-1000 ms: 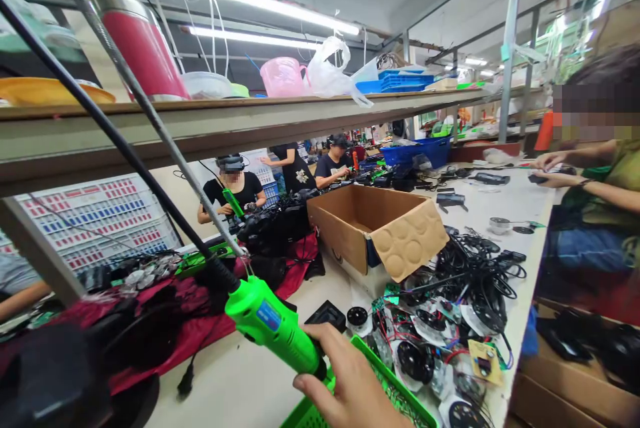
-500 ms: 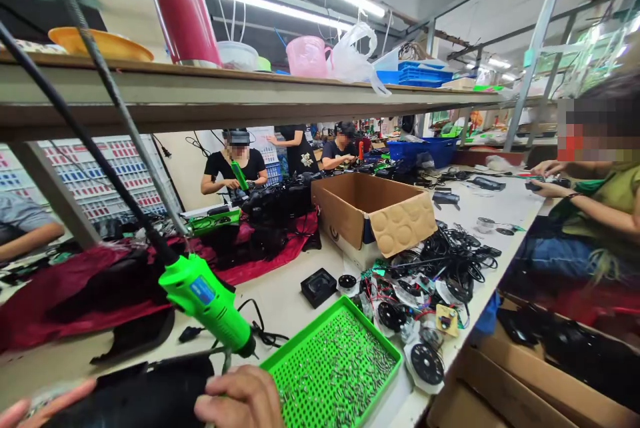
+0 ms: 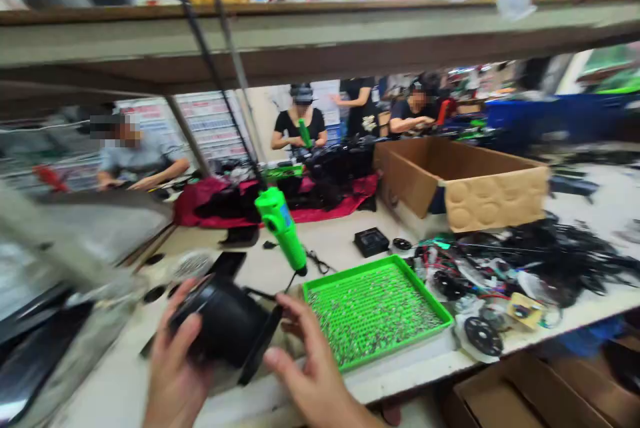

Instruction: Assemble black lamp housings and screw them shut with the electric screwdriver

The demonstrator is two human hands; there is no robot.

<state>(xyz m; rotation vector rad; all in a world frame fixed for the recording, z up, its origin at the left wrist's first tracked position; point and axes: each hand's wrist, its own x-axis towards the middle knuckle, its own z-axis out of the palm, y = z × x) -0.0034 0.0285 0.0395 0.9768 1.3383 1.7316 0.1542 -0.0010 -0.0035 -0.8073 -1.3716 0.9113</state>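
A rounded black plastic housing (image 3: 225,321) is held near the table's front edge. My left hand (image 3: 180,355) wraps round its left side, the fingers closed on it. At its right rim is my right hand (image 3: 305,355), thumb and fingers apart on either side of the flat black edge; it seems to touch that edge. A green electric screwdriver (image 3: 283,228) hangs just beyond the housing, bit down. Right of my hands lies a green tray (image 3: 375,308) of small screws.
An open cardboard box (image 3: 495,195) stands behind a heap of wires and round parts (image 3: 480,335). A small black box (image 3: 371,241) lies behind the tray. A shelf (image 3: 320,35) crosses overhead. Several people sit or stand across the table. Black panels (image 3: 45,355) lie at left.
The view has swung left and down. Both hands and the housing now show more fully, and my right hand has opened its fingers at the housing's right rim.
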